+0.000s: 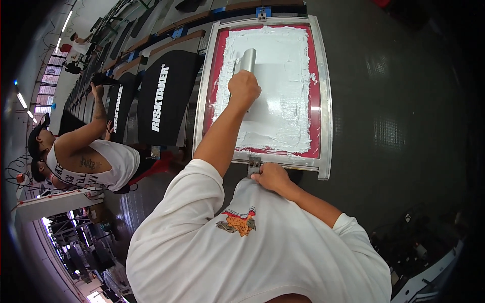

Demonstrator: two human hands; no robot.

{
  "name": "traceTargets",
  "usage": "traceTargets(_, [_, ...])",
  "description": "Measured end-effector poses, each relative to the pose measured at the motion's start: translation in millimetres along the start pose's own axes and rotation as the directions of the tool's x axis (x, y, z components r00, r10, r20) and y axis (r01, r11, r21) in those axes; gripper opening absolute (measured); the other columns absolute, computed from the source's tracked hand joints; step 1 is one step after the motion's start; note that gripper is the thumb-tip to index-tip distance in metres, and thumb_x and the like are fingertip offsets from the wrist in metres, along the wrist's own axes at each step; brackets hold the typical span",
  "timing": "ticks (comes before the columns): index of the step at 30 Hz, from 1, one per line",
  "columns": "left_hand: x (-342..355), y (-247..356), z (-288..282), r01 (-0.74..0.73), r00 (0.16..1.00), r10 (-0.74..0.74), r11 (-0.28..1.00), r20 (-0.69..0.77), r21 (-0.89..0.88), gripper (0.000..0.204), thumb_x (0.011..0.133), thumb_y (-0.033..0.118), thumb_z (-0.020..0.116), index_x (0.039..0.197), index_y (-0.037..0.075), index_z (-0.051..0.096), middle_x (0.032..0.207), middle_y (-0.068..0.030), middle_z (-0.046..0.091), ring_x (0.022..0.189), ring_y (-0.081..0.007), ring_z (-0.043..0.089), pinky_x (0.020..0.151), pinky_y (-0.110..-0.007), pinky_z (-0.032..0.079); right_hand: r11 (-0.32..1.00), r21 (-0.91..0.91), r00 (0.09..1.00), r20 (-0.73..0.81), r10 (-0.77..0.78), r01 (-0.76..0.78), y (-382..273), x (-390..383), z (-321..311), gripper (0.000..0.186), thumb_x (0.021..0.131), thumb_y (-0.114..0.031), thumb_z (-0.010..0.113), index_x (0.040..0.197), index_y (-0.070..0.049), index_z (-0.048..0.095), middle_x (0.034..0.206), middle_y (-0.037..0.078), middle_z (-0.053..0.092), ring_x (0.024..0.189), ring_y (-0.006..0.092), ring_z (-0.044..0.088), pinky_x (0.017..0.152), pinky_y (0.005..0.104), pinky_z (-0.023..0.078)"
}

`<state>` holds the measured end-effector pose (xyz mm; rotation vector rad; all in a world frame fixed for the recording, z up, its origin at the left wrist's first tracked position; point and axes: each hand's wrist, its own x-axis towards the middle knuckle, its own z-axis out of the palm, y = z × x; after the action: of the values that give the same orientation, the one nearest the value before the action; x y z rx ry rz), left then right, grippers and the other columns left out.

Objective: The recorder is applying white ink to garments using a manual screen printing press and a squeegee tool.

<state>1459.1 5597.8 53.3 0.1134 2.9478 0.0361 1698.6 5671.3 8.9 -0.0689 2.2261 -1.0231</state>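
Note:
In front of me lies a screen-printing screen with a metal frame [326, 116]. A red border surrounds its middle, which is coated with thick white ink [278, 81], ridged along the edges. My left hand [244, 91] is closed around a squeegee [248, 59] with a silvery metal holder, resting on the left half of the inked area. Part of the squeegee is hidden under that hand and forearm. My right hand [274, 178] is at the screen's near edge, its fingers bent against a small metal clamp [254, 165].
To the left, black fabric pieces with white lettering [166, 96] lie on a row of slanted boards. A co-worker in a white sleeveless top [113, 159] stands there with one arm raised, holding a dark tool [103, 79]. Dark floor [384, 101] stretches along the right.

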Motion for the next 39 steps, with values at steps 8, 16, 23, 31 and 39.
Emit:
traceTargets(8, [26.1, -124.3, -34.0, 0.177, 0.983, -0.173, 0.849, 0.053, -0.498, 0.036, 0.068, 0.019, 0.065, 0.095, -0.004, 0.063, 0.082, -0.0188, 0.066, 0.066, -0.0283, 0.067, 0.059, -0.037, 0.053, 0.999, -0.05, 0.998, -0.053, -0.022, 0.019, -2.3, 1.6, 4.6, 0.039, 0.078, -0.04, 0.067, 0.08, -0.001, 0.069, 0.078, 0.022, 0.065, 0.078, 0.0366, 0.064, 0.07, 0.046, 0.05])
traceTargets(16, [20.8, -47.9, -48.1, 0.111, 0.992, -0.124, 0.944, -0.023, -0.311, 0.037, 0.069, 0.021, 0.062, 0.096, -0.004, 0.065, 0.096, -0.0261, 0.065, 0.092, -0.0366, 0.064, 0.082, -0.041, 0.051, 0.998, -0.033, 0.998, 0.023, 0.059, -0.058, -3.2, 1.0, -5.8, 0.044, 0.079, -0.041, 0.067, 0.085, 0.003, 0.068, 0.087, 0.023, 0.066, 0.086, 0.0377, 0.064, 0.074, 0.0456, 0.051])
traceTargets(23, [99.9, -76.3, -77.4, 0.18, 0.972, -0.215, 0.941, -0.095, -0.287, 0.038, 0.073, 0.021, 0.061, 0.104, 0.0, 0.066, 0.106, -0.0221, 0.064, 0.099, -0.0348, 0.063, 0.085, -0.039, 0.05, 0.996, 0.015, 0.996, 0.014, 0.087, -0.088, -4.6, 2.3, 0.3, 0.04, 0.078, -0.042, 0.067, 0.08, -0.002, 0.07, 0.078, 0.02, 0.065, 0.077, 0.0363, 0.064, 0.069, 0.0452, 0.049])
traceTargets(31, [120.1, -23.6, -51.5, 0.046, 0.995, -0.056, 0.992, -0.083, -0.12, 0.034, 0.073, 0.018, 0.061, 0.102, 0.0, 0.066, 0.106, -0.0204, 0.065, 0.097, -0.0333, 0.064, 0.083, -0.041, 0.051, 0.987, 0.012, 0.984, 0.081, 0.157, -0.159, -8.5, 4.8, -5.0, 0.041, 0.078, -0.042, 0.067, 0.086, -0.002, 0.07, 0.084, 0.021, 0.066, 0.083, 0.0369, 0.065, 0.073, 0.0468, 0.05])
traceTargets(39, [162.5, -34.6, -71.7, -0.532, 0.843, 0.507, 0.836, -0.18, -0.138, 0.036, 0.069, 0.012, 0.064, 0.105, 0.009, 0.066, 0.096, -0.0147, 0.067, 0.089, -0.029, 0.065, 0.08, -0.039, 0.051, 0.989, 0.055, 0.991, 0.003, 0.136, -0.136, -3.4, 2.0, 4.5, 0.038, 0.077, -0.041, 0.068, 0.081, -0.003, 0.07, 0.073, 0.019, 0.064, 0.07, 0.0356, 0.062, 0.066, 0.0431, 0.048])
